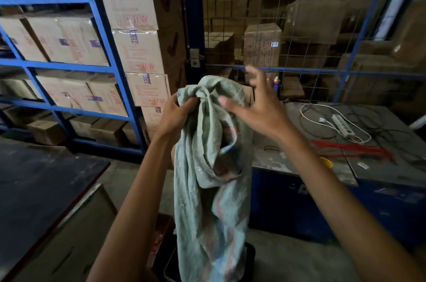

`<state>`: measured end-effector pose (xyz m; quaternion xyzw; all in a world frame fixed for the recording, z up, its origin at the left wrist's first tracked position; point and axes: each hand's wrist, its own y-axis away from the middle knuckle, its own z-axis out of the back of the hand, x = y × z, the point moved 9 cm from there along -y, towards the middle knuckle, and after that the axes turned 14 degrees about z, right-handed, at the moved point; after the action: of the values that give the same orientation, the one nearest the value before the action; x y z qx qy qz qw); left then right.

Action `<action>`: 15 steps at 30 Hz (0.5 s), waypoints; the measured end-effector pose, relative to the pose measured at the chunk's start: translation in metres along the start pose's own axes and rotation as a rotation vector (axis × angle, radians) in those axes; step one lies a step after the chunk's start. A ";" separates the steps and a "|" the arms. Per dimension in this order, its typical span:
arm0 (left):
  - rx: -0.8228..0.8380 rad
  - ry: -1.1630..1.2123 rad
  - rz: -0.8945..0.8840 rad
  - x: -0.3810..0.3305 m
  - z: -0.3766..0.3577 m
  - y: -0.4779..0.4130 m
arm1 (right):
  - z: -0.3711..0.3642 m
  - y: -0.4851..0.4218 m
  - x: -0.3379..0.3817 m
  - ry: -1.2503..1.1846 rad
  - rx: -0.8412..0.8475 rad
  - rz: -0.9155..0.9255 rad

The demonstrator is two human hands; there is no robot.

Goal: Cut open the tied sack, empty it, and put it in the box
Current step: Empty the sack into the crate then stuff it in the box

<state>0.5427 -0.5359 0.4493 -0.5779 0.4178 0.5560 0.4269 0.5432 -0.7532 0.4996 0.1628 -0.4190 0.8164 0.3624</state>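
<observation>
pale green sack [207,166] with faded pink stripes

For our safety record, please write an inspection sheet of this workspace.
Surface: grey dusty worktop on a blue cabinet.
Job's things: limp pale green woven sack, hanging, knotted at the top.
Clutter: red straps, yellow object, spray can.
Grippers: left hand grips the knot; right hand open, beside it.
Cables: white power strip with looped white cord.
Surroundings: blue racks of cardboard cartons, wire mesh fence.
</observation>
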 end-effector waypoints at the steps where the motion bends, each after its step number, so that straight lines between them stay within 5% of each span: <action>1: -0.054 0.023 0.006 0.003 0.006 -0.001 | -0.013 0.023 -0.017 -0.053 0.074 -0.115; 6: -0.191 0.107 0.014 0.006 0.012 -0.001 | -0.076 0.085 -0.042 0.208 0.286 -0.214; 10: -0.211 0.027 -0.054 0.008 0.010 0.006 | -0.049 0.064 -0.034 0.351 0.180 -0.113; 15: 0.039 -0.013 -0.025 0.008 0.003 0.007 | 0.007 0.021 -0.012 0.222 0.106 0.006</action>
<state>0.5357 -0.5352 0.4414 -0.5709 0.4187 0.5462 0.4477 0.5355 -0.7724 0.4853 0.0891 -0.3330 0.8517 0.3948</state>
